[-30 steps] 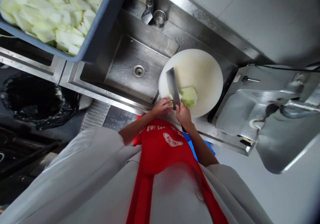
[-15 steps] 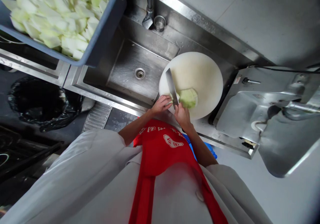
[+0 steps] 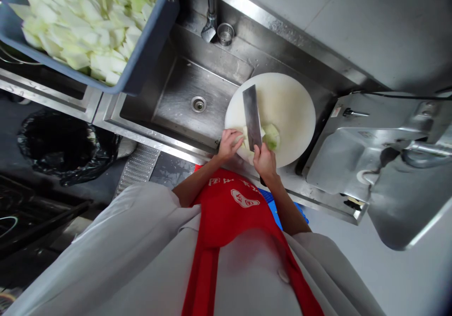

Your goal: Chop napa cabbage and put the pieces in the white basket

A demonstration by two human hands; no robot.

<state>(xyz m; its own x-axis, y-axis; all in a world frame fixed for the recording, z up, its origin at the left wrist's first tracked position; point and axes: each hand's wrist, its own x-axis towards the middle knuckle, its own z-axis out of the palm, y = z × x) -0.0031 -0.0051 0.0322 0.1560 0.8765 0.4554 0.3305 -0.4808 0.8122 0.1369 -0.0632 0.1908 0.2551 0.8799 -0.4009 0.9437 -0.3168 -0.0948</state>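
Observation:
My right hand is wrapped round the handle of a broad-bladed cleaver, whose blade lies tilted over the round white cutting board. Pale green cabbage rests on the board just right of the blade. To the blade's left, my left hand has its fingers curled on pale cut cabbage pieces near the board's front left edge.
A blue-grey bin heaped with chopped cabbage stands at the upper left. Left of the board is a steel sink with a drain and a faucet. A black-lined bin stands lower left, a steel machine right.
The cleaver blade has moved right and turned so that more of its flat side shows. My right hand has shifted slightly right and down. The cabbage right of the blade looks smaller.

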